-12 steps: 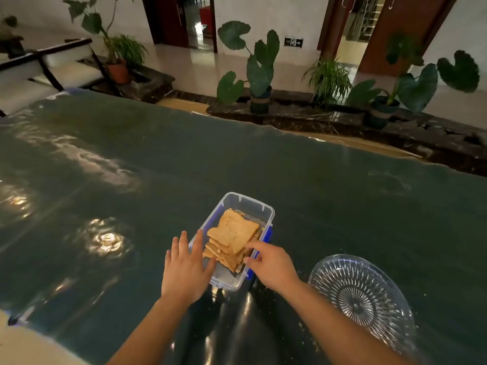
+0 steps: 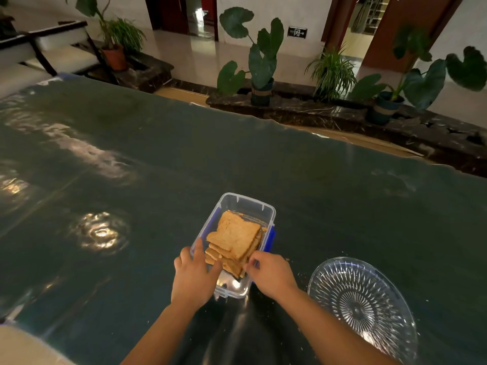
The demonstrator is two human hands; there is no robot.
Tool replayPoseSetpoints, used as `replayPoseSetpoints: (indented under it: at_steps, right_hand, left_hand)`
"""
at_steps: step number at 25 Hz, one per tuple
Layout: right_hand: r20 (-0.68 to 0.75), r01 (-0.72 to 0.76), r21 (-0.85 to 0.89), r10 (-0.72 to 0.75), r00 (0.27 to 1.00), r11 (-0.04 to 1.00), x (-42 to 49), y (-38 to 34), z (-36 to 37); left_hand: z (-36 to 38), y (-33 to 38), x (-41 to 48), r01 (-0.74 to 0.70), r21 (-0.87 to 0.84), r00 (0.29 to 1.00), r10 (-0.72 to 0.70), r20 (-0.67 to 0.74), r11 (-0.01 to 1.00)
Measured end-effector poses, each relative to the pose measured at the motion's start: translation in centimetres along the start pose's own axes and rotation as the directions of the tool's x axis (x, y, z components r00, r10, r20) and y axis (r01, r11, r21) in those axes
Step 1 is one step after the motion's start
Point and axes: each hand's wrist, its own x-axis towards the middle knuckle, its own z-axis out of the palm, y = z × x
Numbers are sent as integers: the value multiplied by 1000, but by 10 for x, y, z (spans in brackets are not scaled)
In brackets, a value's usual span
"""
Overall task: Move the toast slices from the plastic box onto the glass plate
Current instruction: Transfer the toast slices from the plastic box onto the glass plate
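Clear plastic box [image 2: 247, 206] with blue side clips sat on the dark green desk [image 2: 342, 206], near edge toward the person. Toast slices [image 2: 234, 237] lay stacked and fanned inside it, none yet on the glass plate [image 2: 361, 309], which stood empty just to the right of the box, apart from it.

Left hand [image 2: 193, 277]: half a second before it lay flat beside the box's left wall, fingers spread. Now it had come over the near-left rim, fingers reaching in, thumb touching the lower edge of the stack. Loosely cupped, not clenched, nothing gripped that I could see.

Right hand [image 2: 271, 275]: earlier at the right wall by the blue clip, forefinger extended. Now it had shifted inward to the near-right corner of the stack, fingertips curled at the edges of the slices. Possibly pinching a slice, though the fingertips were hidden behind the knuckles and I could not tell for certain.

Stack itself looked unmoved, top slice in the same tilt. Box and plate in the same places. Crumbs [image 2: 303, 275] scattered on the desk between box and plate.
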Motion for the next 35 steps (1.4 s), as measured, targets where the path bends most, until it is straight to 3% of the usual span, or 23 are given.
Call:
replayPoseSetpoints:
  at_steps: [3,13,16,19,22,26,28,32,35]
  right_hand:
    - [-5,19,-37,-20,1000,999,-13,19,-8]
    - [-53,80,-87,-85,995,993,-50,58,-20]
    - [-157,96,-235,-135,978,967,-42,52,-19]
    - [-273,149,-420,-281,920,895,-21,36,-24]
    - [-152,205,-559,-343,927,804,11,20,-27]
    - [-9,138,-666,-193,981,733,44,10,-23]
    - [15,126,-688,-160,987,714,50,9,-21]
    - [-61,153,-686,-267,962,711,49,7,-21]
    - [-134,115,-502,-208,969,857,40,0,-24]
  left_hand:
    - [9,2,-23,-52,-7,999,52,-10,999]
    - [39,11,-52,-202,226,978,208,1,953]
    - [45,11,-49,-197,228,980,196,28,954]
    - [48,7,-50,-223,251,973,230,5,942]
    - [49,5,-49,-249,285,967,255,14,926]
    - [49,4,-49,-261,301,964,265,28,917]
    - [50,4,-49,-264,304,963,267,30,915]
    - [51,4,-49,-265,319,963,269,31,910]
    - [51,3,-48,-265,321,963,270,30,909]
